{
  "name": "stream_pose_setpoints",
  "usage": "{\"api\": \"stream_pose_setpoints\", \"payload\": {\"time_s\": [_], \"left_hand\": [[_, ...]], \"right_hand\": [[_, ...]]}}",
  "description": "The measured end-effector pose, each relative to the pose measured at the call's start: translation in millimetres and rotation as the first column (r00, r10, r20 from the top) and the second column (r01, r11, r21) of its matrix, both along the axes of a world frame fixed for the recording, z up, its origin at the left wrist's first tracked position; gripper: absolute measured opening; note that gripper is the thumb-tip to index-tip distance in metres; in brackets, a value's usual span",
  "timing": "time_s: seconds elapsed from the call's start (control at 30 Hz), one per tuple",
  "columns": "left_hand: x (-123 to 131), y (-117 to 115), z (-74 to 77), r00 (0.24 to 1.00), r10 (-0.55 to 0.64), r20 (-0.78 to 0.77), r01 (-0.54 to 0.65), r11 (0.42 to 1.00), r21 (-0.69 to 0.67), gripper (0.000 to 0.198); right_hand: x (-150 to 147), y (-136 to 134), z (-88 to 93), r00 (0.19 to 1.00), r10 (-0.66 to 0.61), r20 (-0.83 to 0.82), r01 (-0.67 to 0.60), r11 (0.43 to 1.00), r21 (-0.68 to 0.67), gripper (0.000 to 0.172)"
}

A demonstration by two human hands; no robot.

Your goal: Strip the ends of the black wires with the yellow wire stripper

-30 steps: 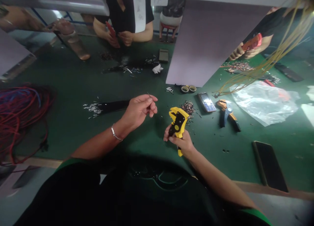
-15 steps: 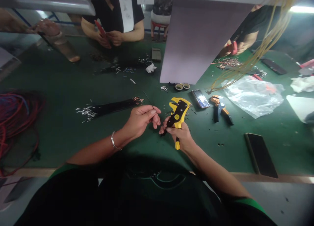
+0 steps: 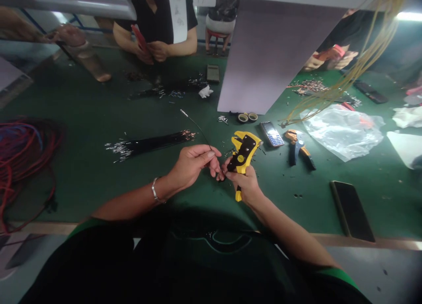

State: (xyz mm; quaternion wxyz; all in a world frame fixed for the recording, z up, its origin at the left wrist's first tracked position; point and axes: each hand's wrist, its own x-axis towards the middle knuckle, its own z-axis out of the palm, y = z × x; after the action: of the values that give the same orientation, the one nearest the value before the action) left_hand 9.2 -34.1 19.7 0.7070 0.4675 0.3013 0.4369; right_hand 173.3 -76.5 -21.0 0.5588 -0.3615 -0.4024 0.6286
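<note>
Between the thumb and forefinger of my left hand (image 3: pixel 197 163) is a thin black wire (image 3: pixel 199 127), its far end tipped with pale metal and pointing up and left. My right hand (image 3: pixel 245 183) is wrapped around a yellow and black wire stripper (image 3: pixel 244 152), jaws upward. The fingertips of both hands come close together below the tool; whether they touch I cannot tell. Left of my hands lies a bundle of black wires (image 3: pixel 154 144), with pale tips at one end and copper-coloured ends at the other. Small scraps are scattered behind the stripper.
Right of my hands lie a keypad phone (image 3: pixel 272 134), an orange and black stripping tool (image 3: pixel 299 149), a clear plastic bag (image 3: pixel 343 130) and a dark smartphone (image 3: pixel 352 211). Red cable coils (image 3: pixel 26 159) sit at left. A grey panel (image 3: pixel 267 53) stands ahead; co-workers' hands (image 3: pixel 153 51) work beyond.
The black wire in my left hand now extends further up and left, showing its pale tip. My hands have shifted slightly right in the picture. At right, a co-worker's hands and red tool have moved.
</note>
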Motion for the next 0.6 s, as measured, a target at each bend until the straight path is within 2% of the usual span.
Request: {"api": "stream_pose_setpoints", "payload": {"time_s": [0.6], "left_hand": [[-0.1,-6.5,0.8,1.0,-0.006,0.027,0.005,1.0,0.027,0.012]], "right_hand": [[2.1,-1.5,2.0,0.981,-0.082,0.174,0.065,0.993,0.103,0.011]]}}
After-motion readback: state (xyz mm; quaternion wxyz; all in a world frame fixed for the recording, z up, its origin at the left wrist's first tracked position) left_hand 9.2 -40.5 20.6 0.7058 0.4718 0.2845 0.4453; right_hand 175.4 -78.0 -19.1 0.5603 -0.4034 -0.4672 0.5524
